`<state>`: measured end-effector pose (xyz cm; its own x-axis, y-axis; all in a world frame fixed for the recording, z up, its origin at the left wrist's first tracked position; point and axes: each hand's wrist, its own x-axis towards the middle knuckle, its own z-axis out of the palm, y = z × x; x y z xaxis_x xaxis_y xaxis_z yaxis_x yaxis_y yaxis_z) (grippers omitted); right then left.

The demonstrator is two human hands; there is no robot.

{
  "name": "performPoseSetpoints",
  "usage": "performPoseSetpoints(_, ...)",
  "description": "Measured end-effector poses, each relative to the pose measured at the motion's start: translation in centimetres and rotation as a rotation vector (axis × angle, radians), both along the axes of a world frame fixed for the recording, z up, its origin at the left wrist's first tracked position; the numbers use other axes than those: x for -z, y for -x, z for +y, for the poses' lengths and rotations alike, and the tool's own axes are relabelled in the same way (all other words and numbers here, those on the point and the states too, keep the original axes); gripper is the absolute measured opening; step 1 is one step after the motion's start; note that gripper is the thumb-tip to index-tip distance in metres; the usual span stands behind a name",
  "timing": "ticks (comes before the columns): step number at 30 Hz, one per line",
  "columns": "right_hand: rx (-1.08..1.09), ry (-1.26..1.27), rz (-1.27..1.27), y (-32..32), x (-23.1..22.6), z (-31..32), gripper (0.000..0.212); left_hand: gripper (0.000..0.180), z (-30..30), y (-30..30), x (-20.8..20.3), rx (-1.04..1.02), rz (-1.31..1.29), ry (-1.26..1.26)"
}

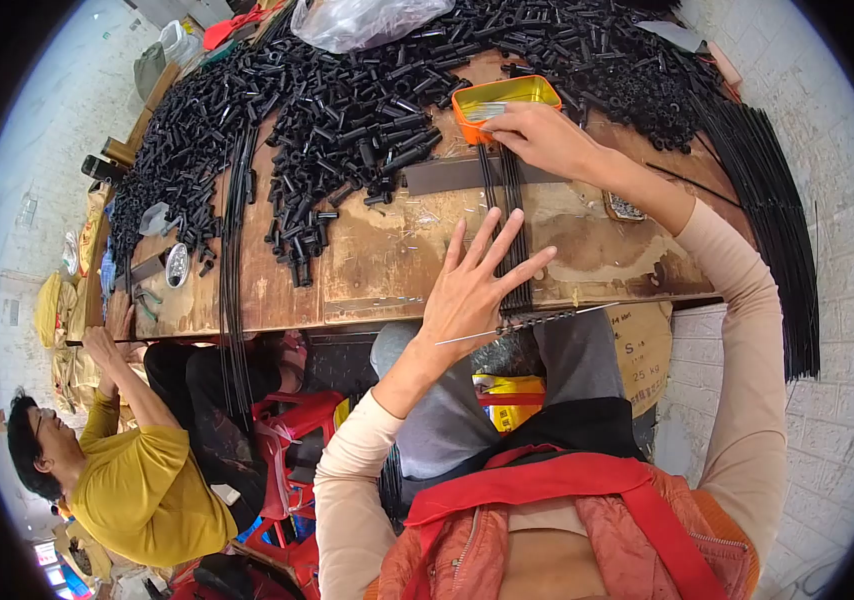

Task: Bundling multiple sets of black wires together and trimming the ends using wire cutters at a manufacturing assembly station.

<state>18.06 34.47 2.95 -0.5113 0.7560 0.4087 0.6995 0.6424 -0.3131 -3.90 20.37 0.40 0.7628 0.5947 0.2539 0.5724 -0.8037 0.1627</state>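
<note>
My left hand [477, 285] lies palm down with its fingers spread, over a bundle of thin black rods [515, 235] that runs across the table toward me. Beneath that wrist, a thin silver rod [587, 311] crosses the near ends of the bundle at a slant. My right hand [550, 143] reaches over an orange plastic box [539, 88] with a yellow inside, fingers drawn together at its near left rim. Thin silver pins [487, 110] lie in the box beside the fingertips. Whatever the fingertips pinch is hidden.
Heaps of short black tubes [347, 130] cover the far side of the wooden table [377, 260]. A dark flat bar [447, 176] lies behind my left hand. Long black rods [762, 190] overhang at right, others [232, 260] at left. A co-worker [137, 475] in yellow sits at left.
</note>
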Motion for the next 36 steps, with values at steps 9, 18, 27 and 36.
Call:
performPoseSetpoints(9, 0.012, 0.037, 0.141, 0.8, -0.9, 0.3, 0.022, 0.094, 0.1, 0.1, -0.2, -0.008, 0.035, -0.010)
performPoseSetpoints(18, -0.043, 0.026, -0.058, 0.1, -0.4, -0.2, 0.020, 0.094, 0.0, 0.0, -0.4, 0.004, 0.007, 0.047)
performPoseSetpoints(27, 0.044, -0.177, 0.023, -1.6, 0.0, -0.6, 0.021, 0.093, 0.1, -0.1, -0.4, 0.002, 0.001, 0.060)
performPoseSetpoints(36, 0.079, -0.052, -0.007, -4.6, 0.5, -3.7, 0.016, 0.089, 0.2, 0.1, -0.8, 0.033, -0.031, 0.070)
